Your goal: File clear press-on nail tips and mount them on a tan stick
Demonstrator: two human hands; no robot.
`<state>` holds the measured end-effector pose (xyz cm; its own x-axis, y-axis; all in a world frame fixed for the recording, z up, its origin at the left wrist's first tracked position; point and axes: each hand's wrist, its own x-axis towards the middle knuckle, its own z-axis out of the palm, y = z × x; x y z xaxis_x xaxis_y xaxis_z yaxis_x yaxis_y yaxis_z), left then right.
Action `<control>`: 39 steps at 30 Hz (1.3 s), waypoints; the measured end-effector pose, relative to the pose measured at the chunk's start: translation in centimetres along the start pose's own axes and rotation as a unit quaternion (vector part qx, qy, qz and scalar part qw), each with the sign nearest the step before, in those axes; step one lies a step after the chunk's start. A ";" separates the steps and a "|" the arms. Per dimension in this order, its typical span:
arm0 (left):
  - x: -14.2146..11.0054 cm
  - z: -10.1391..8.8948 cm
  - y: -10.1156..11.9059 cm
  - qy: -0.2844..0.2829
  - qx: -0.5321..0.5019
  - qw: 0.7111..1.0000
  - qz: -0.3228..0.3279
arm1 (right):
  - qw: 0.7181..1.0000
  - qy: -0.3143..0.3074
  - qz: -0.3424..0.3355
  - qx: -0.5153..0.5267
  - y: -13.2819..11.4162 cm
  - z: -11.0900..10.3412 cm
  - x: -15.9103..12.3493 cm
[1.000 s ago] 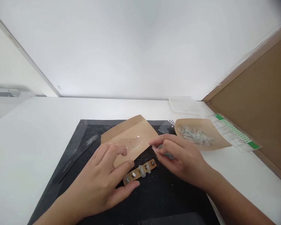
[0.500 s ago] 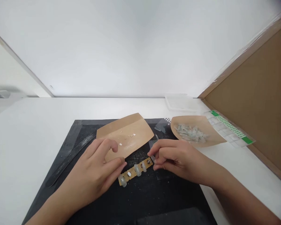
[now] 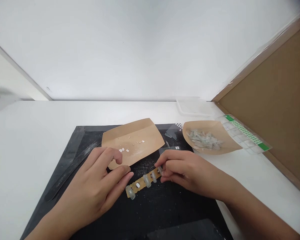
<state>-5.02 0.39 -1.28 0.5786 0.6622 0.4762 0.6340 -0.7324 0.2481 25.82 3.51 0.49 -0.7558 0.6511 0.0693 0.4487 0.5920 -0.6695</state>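
Observation:
A narrow yellow-brown strip (image 3: 141, 186) lies slantwise on a black mat (image 3: 165, 213), with several curved translucent nail tips (image 3: 147, 180) standing across it and a white oval spot (image 3: 138, 185) between two of them. At its right end, my right hand (image 3: 176, 166) pinches a small translucent nail tip (image 3: 160, 170), partly hidden by the fingers. My left hand (image 3: 102, 180) is beside the strip's left end. Its thumb and a fingertip are close together, other fingers curled; anything between them is hidden. Behind it lies a brown paper tray (image 3: 146, 131) with small white pieces.
Another brown paper tray (image 3: 227, 136), holding many translucent nail tips, stands at the right. Beside it lies a clear compartment box (image 3: 247, 133) with a green label. A long dark strip (image 3: 65, 176) lies at left. A clear lid-like piece (image 3: 195, 106) sits at the back.
My right hand has moved slightly left, bringing the nail tip over the strip's right end. My left hand has shifted a little left, showing more white pieces in the tray.

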 end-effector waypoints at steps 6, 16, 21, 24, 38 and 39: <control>0.1 -0.2 0.0 0.005 -0.009 1.000 0.010 | 1.000 -0.002 0.005 -0.004 0.3 0.0 -0.1; 0.4 -0.1 0.0 0.017 -0.020 0.999 0.019 | 1.000 -0.017 -0.003 -0.011 0.5 0.3 0.2; 0.1 -0.1 0.0 0.012 -0.021 1.000 0.013 | 0.998 -0.010 -0.007 -0.058 0.2 0.5 0.1; -0.1 -0.1 0.1 0.006 -0.022 1.000 0.015 | 0.997 -0.001 -0.018 -0.078 0.0 0.5 0.1; 0.2 0.0 0.1 0.021 -0.009 0.999 0.030 | 0.991 -0.008 -0.036 -0.128 -0.5 -0.4 0.2; 0.3 0.0 0.1 0.021 -0.009 0.999 0.032 | 0.993 -0.003 -0.033 -0.116 -0.5 -0.6 0.1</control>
<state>-4.80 0.47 -1.12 0.5952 0.6063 0.5274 0.5862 -0.7765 0.2311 25.77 3.54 1.27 -0.7897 0.6047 0.1032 0.4948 0.7273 -0.4756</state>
